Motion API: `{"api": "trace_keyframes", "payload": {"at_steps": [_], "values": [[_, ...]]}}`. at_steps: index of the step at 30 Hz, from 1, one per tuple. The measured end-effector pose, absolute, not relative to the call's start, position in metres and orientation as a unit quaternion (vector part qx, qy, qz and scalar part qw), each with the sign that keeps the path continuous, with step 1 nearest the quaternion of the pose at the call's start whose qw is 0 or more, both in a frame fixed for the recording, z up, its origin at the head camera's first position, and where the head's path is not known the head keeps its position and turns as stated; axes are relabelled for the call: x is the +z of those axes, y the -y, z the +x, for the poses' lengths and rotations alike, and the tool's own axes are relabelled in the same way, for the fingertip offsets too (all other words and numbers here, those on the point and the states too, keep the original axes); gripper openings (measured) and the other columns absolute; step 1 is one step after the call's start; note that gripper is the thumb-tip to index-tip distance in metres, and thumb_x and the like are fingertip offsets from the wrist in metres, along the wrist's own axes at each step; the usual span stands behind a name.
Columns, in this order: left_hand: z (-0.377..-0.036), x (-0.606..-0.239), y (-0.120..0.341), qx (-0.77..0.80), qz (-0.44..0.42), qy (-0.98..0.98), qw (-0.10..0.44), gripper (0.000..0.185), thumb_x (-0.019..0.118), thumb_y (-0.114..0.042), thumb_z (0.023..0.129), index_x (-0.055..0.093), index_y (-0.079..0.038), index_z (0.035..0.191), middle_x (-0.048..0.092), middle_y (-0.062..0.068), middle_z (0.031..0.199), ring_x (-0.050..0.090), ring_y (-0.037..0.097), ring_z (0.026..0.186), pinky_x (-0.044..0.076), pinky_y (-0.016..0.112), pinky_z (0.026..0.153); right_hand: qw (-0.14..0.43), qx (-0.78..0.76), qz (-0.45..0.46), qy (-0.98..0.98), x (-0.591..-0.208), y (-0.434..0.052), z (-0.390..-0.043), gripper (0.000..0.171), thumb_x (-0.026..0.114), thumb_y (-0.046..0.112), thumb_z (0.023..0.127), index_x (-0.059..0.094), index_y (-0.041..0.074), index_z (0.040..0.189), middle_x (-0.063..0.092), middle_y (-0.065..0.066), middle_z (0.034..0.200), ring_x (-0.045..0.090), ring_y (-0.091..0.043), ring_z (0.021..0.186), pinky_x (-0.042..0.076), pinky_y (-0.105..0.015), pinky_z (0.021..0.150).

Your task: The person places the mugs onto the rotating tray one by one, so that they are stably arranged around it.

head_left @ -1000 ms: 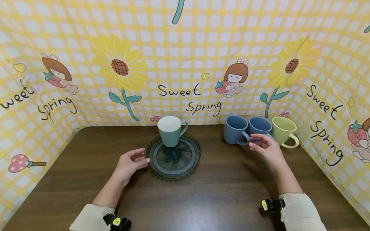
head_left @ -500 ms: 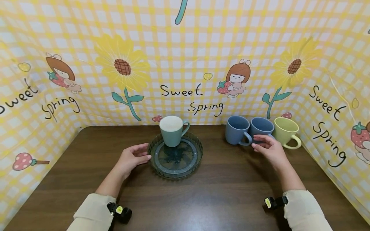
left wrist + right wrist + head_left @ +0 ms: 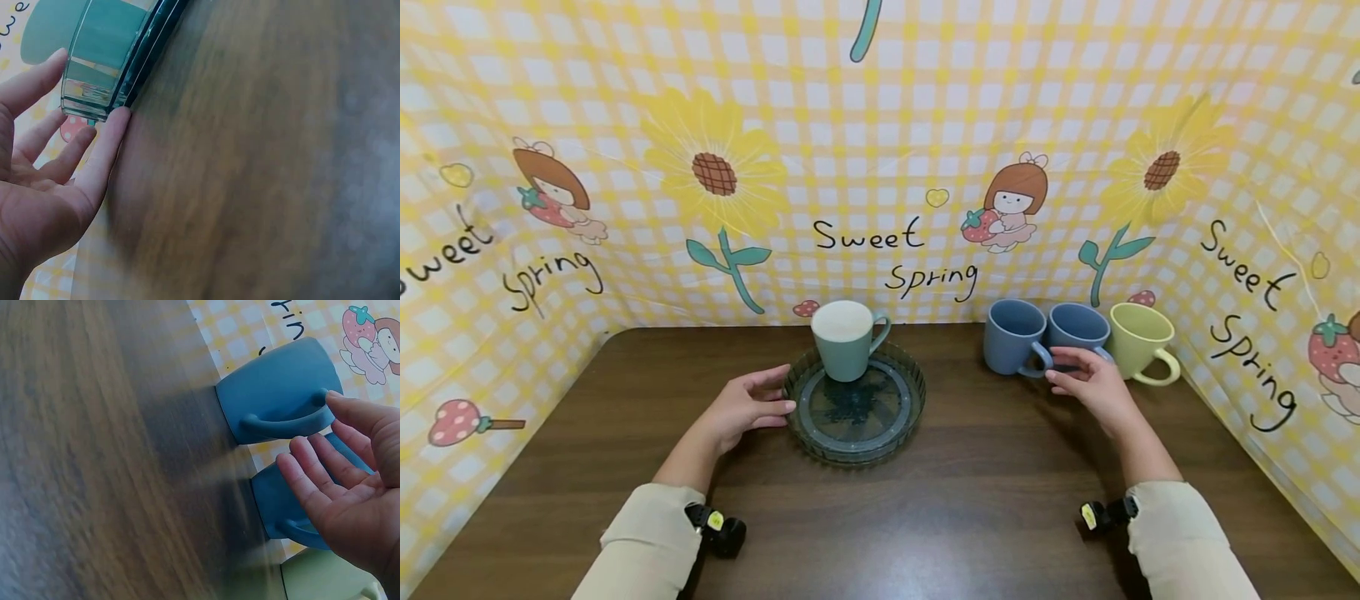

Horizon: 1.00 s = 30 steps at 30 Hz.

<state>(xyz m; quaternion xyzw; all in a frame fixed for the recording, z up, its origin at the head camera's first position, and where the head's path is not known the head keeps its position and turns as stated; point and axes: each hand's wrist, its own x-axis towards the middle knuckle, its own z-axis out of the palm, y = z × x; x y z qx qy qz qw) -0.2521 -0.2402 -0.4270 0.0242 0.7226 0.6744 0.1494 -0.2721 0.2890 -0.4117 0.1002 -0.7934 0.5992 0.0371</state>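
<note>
My left hand (image 3: pixel 745 408) is at the left side of a round, dark-tinted clear tray (image 3: pixel 859 450) with a ribbed rim. In the left wrist view its thumb (image 3: pixel 45 78) reaches the tray's upper edge and the little finger (image 3: pixel 112 134) its base, fingers fairly straight. A teal cup (image 3: pixel 841 350) with a pale inside stands on the tray's back part, handle to the right. My right hand (image 3: pixel 1092 387) is beside the handle of the leftmost blue mug (image 3: pixel 1009 350). In the right wrist view the thumb tip (image 3: pixel 334 395) overlaps that handle, while the fingers extend beneath it, not wrapped.
Behind my right hand a second blue mug (image 3: pixel 1077 323) stands close to the first, partly covered by my fingers. A yellow-green mug (image 3: pixel 1138 346) is at the row's right end. Patterned cloth (image 3: pixel 880 167) walls the back and sides of the brown table (image 3: pixel 887 542).
My left hand has moved slightly forward and closer in along the tray's side. The right hand has hovered by the mug's handle with only small shifts. Mugs and tray keep their places.
</note>
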Motion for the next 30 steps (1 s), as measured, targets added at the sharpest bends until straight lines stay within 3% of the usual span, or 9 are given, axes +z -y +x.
{"api": "trace_keyframes", "payload": {"at_steps": [8,18,24,30], "values": [[-0.250,-0.427,0.241,0.668,0.036,-0.727,0.154,0.079,0.071,-0.003,0.088,0.028,-0.006,0.154,0.018,0.025,0.157,0.022,0.043,0.140,0.056,0.038,0.087,0.002,0.629,0.106,0.770,-0.412,-0.287,-0.274,0.050,0.063,0.001,0.094,0.041,-0.016,0.135,0.061,-0.001,0.105,0.066,-0.012,0.090,0.059,-0.032,0.077],[-0.246,-0.425,0.238,0.669,0.029,-0.726,0.157,0.079,0.071,-0.002,0.088,0.027,-0.007,0.154,0.017,0.025,0.157,0.021,0.043,0.141,0.056,0.038,0.088,-0.057,0.672,0.085,0.733,-0.409,-0.282,-0.277,0.047,0.057,0.008,0.099,0.036,-0.019,0.132,0.065,-0.006,0.105,0.067,-0.017,0.088,0.058,-0.029,0.078],[-0.245,-0.424,0.237,0.668,0.032,-0.727,0.154,0.079,0.070,-0.002,0.088,0.027,-0.006,0.154,0.018,0.025,0.157,0.022,0.043,0.140,0.056,0.038,0.088,-0.082,0.665,0.097,0.736,-0.408,-0.276,-0.278,0.037,0.052,0.005,0.101,0.040,-0.022,0.123,0.066,-0.009,0.100,0.066,-0.013,0.083,0.058,-0.026,0.076],[-0.244,-0.424,0.235,0.673,0.031,-0.724,0.151,0.078,0.070,0.000,0.088,0.028,-0.006,0.154,0.019,0.026,0.156,0.023,0.043,0.139,0.056,0.038,0.087,-0.079,0.655,0.111,0.743,-0.415,-0.267,-0.279,0.027,0.052,0.003,0.100,0.046,-0.018,0.115,0.063,-0.013,0.098,0.066,-0.013,0.081,0.058,-0.027,0.075]]}}
